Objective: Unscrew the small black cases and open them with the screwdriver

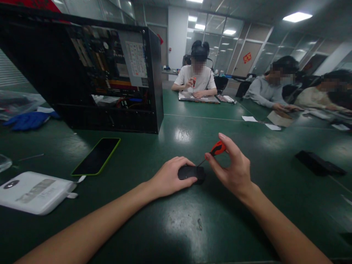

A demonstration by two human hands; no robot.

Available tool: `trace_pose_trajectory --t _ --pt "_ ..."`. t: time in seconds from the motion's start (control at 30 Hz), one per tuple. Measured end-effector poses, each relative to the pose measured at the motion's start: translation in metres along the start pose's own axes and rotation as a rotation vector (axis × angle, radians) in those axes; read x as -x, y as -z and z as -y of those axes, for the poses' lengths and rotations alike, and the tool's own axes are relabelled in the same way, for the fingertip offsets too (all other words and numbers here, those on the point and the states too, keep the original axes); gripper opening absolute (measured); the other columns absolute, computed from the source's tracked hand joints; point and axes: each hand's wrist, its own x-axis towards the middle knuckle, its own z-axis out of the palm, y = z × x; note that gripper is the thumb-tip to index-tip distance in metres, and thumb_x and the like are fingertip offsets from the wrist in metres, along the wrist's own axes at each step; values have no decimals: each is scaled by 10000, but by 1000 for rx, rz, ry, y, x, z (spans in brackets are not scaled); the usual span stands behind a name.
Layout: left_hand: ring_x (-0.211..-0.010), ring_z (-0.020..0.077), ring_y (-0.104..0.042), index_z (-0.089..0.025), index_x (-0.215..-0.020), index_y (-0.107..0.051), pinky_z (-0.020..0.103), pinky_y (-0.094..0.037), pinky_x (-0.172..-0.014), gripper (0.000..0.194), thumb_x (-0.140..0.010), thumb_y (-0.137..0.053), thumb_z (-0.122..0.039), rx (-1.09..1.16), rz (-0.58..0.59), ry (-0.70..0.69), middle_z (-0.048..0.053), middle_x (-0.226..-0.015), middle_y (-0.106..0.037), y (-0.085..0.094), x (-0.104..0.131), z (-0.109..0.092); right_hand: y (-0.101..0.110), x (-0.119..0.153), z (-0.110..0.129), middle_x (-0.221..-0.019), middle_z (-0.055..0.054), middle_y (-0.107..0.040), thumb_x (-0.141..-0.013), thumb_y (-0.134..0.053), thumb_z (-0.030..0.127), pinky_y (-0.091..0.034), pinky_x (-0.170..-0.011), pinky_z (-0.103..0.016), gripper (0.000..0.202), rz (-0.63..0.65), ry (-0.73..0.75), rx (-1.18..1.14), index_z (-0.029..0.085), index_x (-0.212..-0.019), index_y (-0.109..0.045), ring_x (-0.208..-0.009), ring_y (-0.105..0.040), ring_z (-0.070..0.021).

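Note:
On the green table (176, 223), my left hand (171, 177) is closed around a small black device (190, 172), with the thumb on its near side and the fingers over its far side. My right hand (233, 165) grips a red and black screwdriver (217, 148) by its handle, between thumb and fingers. The thin shaft slants down to the left, its tip at the far edge of the black device. Whether the tip sits in a screw is too small to tell.
An open black computer case (160, 80) stands at the back left. A green-edged phone (96, 157), a white power bank (38, 192) and blue gloves (29, 120) lie left. Right is a black object (319, 163). Several people sit beyond; one person (196, 79) holds a screwdriver.

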Motion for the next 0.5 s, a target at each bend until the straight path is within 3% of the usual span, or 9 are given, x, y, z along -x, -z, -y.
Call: trace_pose_trajectory --t 0.13,0.27,0.5 --pt "-1077 269 -666 -233 -1160 -684 417 -503 -950 344 -877 -789 -398 -5 6 5 48 -1141 -726 0 0 0 -2 4 2 -1103 -84 -708 -903 -682 98 -647 -853 -463 846 32 -138 -94 277 -1641 -309 -911 -721 -233" --pt "-1085 272 -670 -229 -1158 -686 423 -501 -963 342 -878 -788 -397 2 9 5 54 -1155 -731 0 1 0 -4 8 1 -1089 -73 -714 -878 -753 139 -646 -888 -509 886 33 -193 -149 297 -1632 -314 -890 -732 -235" --pt "-1083 271 -680 -224 -1153 -713 413 -502 -961 352 -861 -806 -398 54 22 4 57 -1149 -742 4 -1 -1 -6 6 10 -1103 -50 -709 -878 -732 64 -672 -850 -446 937 -75 -232 -370 361 -1641 -276 -938 -733 -215"
